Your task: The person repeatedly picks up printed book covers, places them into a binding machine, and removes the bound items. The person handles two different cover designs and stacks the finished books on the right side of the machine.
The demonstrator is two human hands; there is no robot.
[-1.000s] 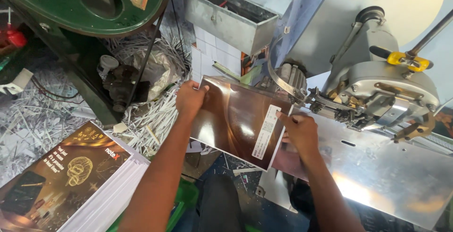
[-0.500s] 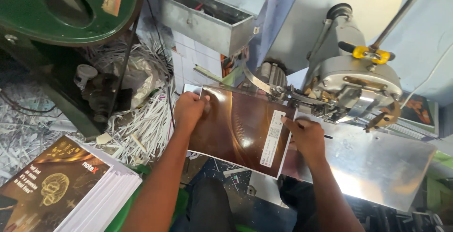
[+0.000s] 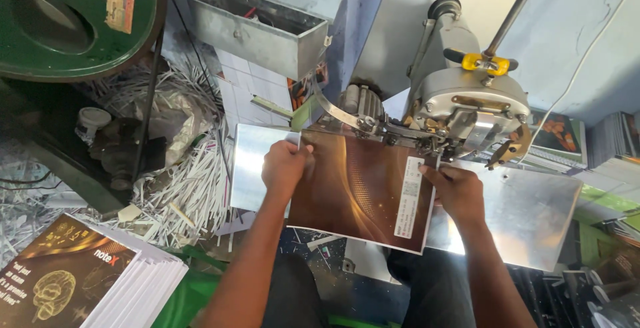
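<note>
From the head view, I am watching the left hand (image 3: pixel 285 168) pressing its fingers together on the near-left corner of the glossy brown booklet with a white spine strip (image 3: pixel 363 191), thumb and fingers pinching that cover edge. The right hand (image 3: pixel 457 193) is lying flat on the opposite side, fingers held together and pointing toward the grey metal stitching machine head (image 3: pixel 470 105); whether its thumb is curling under the booklet I cannot tell. The booklet is resting on the shiny steel work plate (image 3: pixel 533 215), its far edge sitting right under the machine's mechanism.

As I judge it, the main risk is sitting with the right fingertips: they are lying very near the moving parts, and a small slip forward could be carrying them under the head. The glossy cover is also looking slippery, so uneven pressure from the two hands could be skewing the booklet and spoiling the line along its edge.

To the left, heaped white paper trimmings (image 3: pixel 180 195) are lying beside a stack of brown-covered booklets (image 3: pixel 87 281), well apart from both hands.
</note>
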